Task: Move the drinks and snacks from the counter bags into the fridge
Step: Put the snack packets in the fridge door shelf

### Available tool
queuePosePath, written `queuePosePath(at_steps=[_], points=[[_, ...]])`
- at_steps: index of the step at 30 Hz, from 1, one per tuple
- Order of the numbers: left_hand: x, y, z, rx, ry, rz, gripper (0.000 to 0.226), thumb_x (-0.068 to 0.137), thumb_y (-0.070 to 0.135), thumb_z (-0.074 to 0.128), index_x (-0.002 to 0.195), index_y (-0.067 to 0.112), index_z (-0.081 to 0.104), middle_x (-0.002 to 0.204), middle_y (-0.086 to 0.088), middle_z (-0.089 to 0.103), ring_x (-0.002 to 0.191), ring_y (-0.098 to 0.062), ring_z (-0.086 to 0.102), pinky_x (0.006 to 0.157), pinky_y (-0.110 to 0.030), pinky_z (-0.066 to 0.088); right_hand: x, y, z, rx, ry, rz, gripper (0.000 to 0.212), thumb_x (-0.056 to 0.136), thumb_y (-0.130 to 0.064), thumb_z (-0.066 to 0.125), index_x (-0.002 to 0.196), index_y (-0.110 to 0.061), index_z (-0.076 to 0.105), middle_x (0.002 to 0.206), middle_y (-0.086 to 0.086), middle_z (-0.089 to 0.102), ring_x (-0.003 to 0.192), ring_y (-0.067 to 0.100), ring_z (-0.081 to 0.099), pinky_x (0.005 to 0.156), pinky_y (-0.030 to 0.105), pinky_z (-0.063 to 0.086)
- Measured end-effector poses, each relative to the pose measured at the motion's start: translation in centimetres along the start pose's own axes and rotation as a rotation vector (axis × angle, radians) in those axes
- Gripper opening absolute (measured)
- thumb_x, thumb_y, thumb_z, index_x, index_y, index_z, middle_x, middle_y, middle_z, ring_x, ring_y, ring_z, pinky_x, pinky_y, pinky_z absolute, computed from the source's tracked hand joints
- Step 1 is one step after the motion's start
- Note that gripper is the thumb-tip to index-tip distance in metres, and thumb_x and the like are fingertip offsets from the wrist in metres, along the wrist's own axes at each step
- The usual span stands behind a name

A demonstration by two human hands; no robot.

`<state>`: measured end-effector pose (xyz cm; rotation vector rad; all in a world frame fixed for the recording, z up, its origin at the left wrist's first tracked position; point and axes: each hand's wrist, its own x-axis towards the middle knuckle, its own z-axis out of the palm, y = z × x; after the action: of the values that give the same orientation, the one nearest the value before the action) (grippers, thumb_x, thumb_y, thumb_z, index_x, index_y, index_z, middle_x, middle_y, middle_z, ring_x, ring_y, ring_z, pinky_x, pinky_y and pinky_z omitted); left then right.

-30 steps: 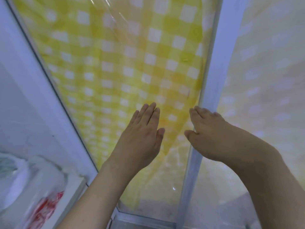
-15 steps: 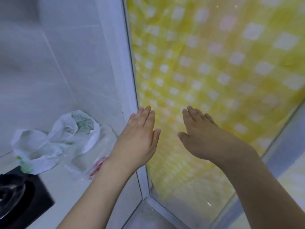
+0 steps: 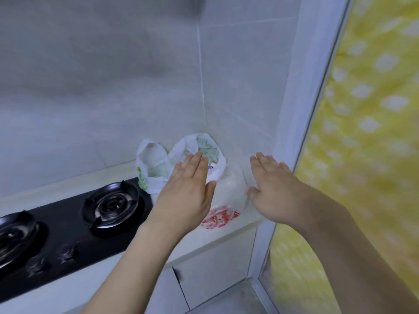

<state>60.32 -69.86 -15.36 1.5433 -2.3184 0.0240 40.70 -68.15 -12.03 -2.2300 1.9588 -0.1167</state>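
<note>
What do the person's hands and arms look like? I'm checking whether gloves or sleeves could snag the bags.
Both the left hand and right hand are bare: no gloves, rings, watch or bracelets visible. Both forearms are uncovered as far as the frame shows; no sleeve is in view.

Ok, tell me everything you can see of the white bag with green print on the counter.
The white bag with green print is thin, crumpled plastic, slumped with its mouth open and handles up, contents unclear. It sits on the counter in the tiled corner, beside the stove, against a clear bag with red print. The left hand hovers before it, touch uncertain.
</note>
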Motion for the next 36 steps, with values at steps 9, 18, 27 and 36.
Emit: queuePosePath(at_steps=[9, 18, 27, 36], points=[[6.0, -6.6, 3.0, -0.033, -0.048, -0.022, 0.061, 0.106, 0.036, 0.031, 0.158, 0.009, 0.013, 0.167, -0.007, 0.004, 0.153, -0.018, -0.002, 0.122, -0.031, -0.005, 8.1, -0.4, 1.9, 0.047, -0.029, -0.013, 0.066, 0.104, -0.031, 0.031, 0.156, -0.013, -0.006, 0.164, 0.004, -0.011, 0.150, 0.015, -0.008, 0.120, 0.033, -0.005], [14.1, -11.9, 7.2, -0.047, -0.122, -0.112, 0.057, 0.106, 0.032, 0.035, 0.156, 0.006, 0.022, 0.164, -0.009, 0.016, 0.152, -0.019, 0.008, 0.119, -0.025, -0.001, 19.4, 2.1, 3.9, 0.071, -0.075, -0.055, 0.063, 0.104, -0.029, 0.031, 0.156, -0.013, -0.001, 0.165, 0.004, -0.006, 0.151, 0.015, -0.004, 0.120, 0.032, -0.001], [19.0, -19.1, 8.7, -0.033, -0.204, -0.288, 0.057, 0.107, 0.034, 0.033, 0.157, 0.011, 0.021, 0.165, -0.004, 0.017, 0.151, -0.016, 0.010, 0.118, -0.026, 0.008, 31.9, 0.8, 6.2, 0.144, -0.137, -0.162, 0.058, 0.104, -0.027, 0.032, 0.155, -0.010, 0.011, 0.164, 0.005, 0.009, 0.150, 0.018, 0.010, 0.119, 0.031, 0.011], [26.2, -26.5, 13.5, -0.114, -0.287, -0.315, 0.047, 0.106, 0.032, 0.039, 0.147, 0.010, 0.042, 0.154, -0.003, 0.039, 0.142, -0.021, 0.035, 0.108, -0.026, 0.029, 43.4, 0.6, 11.0, 0.162, -0.190, -0.077, 0.045, 0.099, -0.026, 0.041, 0.140, -0.010, 0.037, 0.147, 0.008, 0.041, 0.130, 0.028, 0.044, 0.099, 0.038, 0.041]])
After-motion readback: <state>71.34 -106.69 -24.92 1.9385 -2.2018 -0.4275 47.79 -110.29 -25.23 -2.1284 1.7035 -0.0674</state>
